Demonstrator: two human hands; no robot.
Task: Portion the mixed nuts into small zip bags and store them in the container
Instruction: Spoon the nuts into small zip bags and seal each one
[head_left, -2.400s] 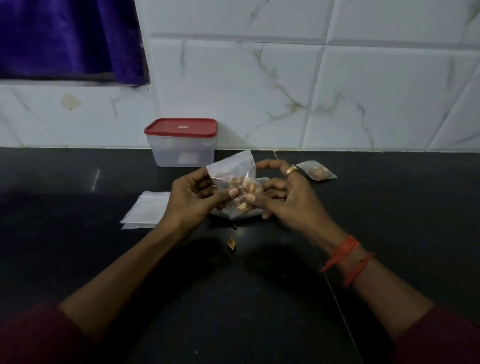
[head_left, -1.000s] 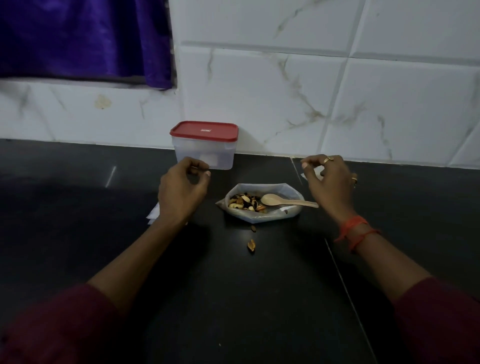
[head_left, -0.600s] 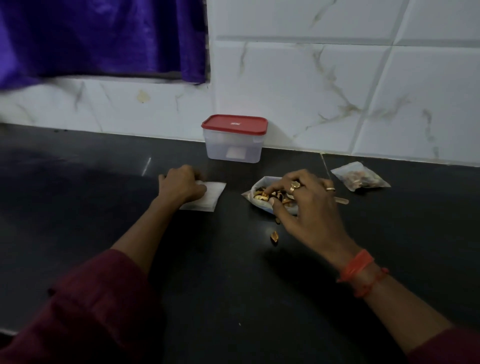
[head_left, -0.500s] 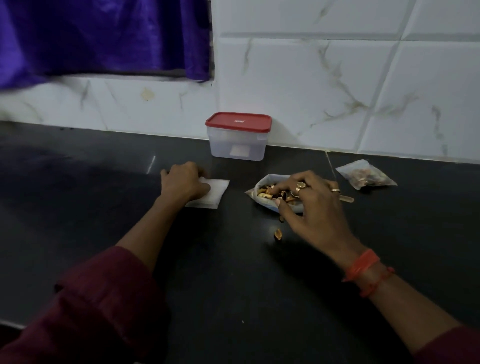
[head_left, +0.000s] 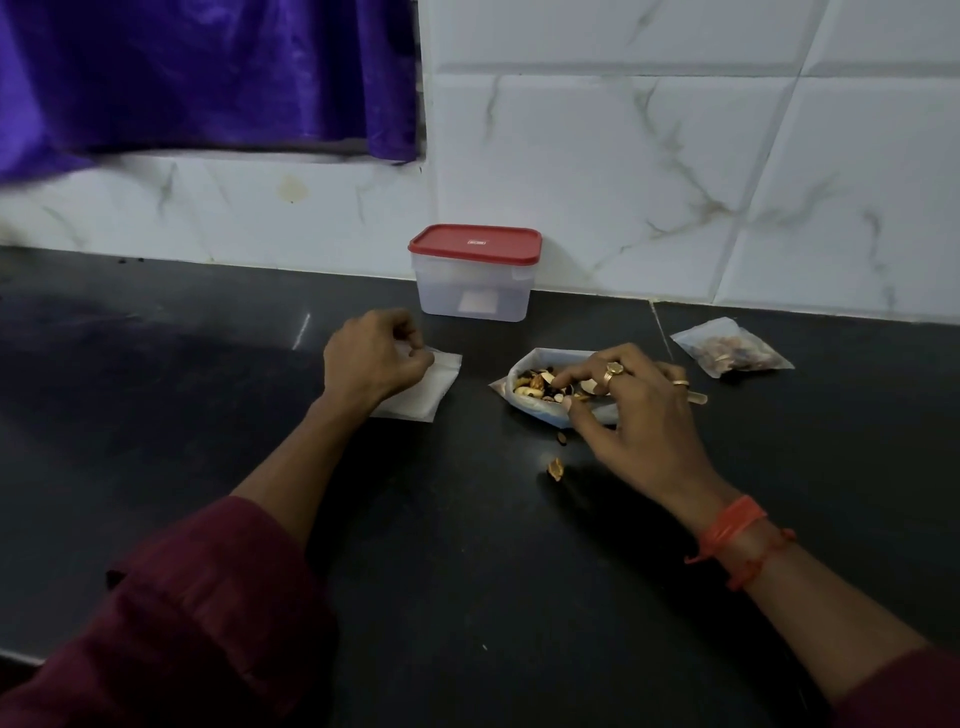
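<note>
An open bag of mixed nuts (head_left: 537, 382) lies on the black counter (head_left: 467, 571). My right hand (head_left: 631, 415) reaches into it, its fingers curled over the nuts; a wooden spoon's handle (head_left: 696, 398) sticks out past the hand. My left hand (head_left: 371, 361) pinches the top of a stack of empty zip bags (head_left: 421, 392) lying flat to the left. A filled small zip bag (head_left: 732, 352) lies at the right. The clear container with a red lid (head_left: 475, 273) stands shut against the wall.
Two loose nuts lie on the counter in front of the nut bag, one (head_left: 556, 469) nearer me, one (head_left: 562, 439) by my thumb. A white tiled wall (head_left: 675, 182) runs behind. A purple curtain (head_left: 208, 78) hangs at upper left.
The filled bag that both hands held now lies at the right. My left hand went to the empty bags and my right hand reached into the nut bag.
</note>
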